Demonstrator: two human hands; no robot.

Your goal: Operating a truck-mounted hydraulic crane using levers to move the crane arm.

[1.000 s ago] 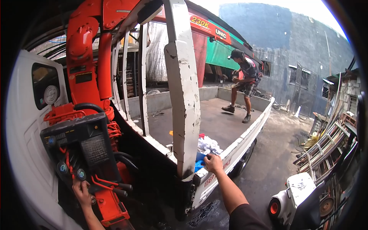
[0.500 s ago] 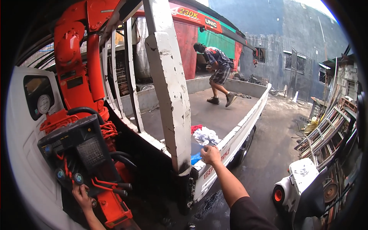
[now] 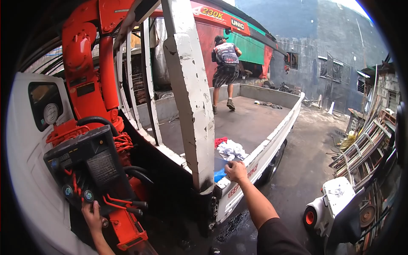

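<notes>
My left hand is at the crane's black control box, its fingers closed around the lower part of a lever with a round dark knob. Other levers with red rods stick out beside it. My right hand is closed over the top edge of the truck bed's white side board, near the front corner. Right by that hand lies something blue. Behind it on the bed are a crumpled white cloth and a red cloth.
An orange crane column rises behind the cab, its boom reaching over the bed. A white post stands between my arms. Another person is on the bed. Ladders and a white wheeled machine stand right.
The other person has gone from leaning forward to upright, turned their back and moved slightly left. A small white thing now shows on the bed. My hands stay at the same places.
</notes>
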